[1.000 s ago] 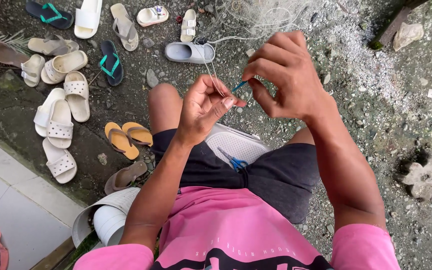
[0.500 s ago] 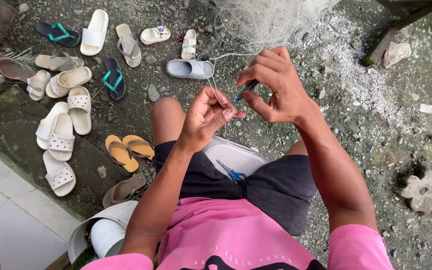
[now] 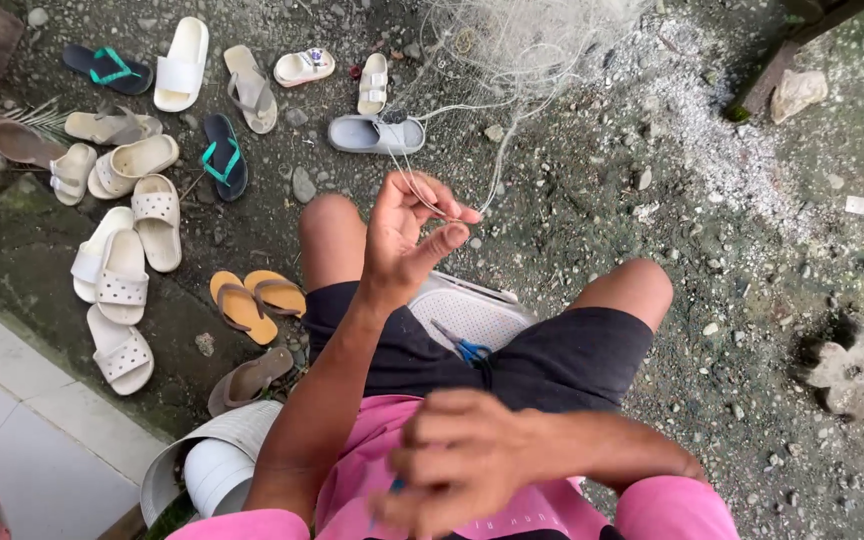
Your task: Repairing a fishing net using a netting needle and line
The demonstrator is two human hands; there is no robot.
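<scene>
My left hand [image 3: 407,235] is raised over my knees and pinches thin white strands of a fishing net [image 3: 522,45] that runs up to a pile at the top. My right hand [image 3: 462,465] is pulled back close to my pink shirt, blurred, fingers curled around a small blue tool whose tip shows below the hand. Blue-handled scissors [image 3: 464,348] lie on a white perforated sandal [image 3: 472,315] between my thighs. I sit in black shorts on gravel.
Several sandals and flip-flops lie scattered at the left, among them an orange pair [image 3: 252,300] and a grey slide [image 3: 374,134]. A white bucket [image 3: 207,465] stands by my left side next to pale tiles [image 3: 22,440]. Rocks [image 3: 857,370] lie at the right.
My right hand has drawn back from the net toward my chest with the blue tool. My left hand stays up, still pinching the strands.
</scene>
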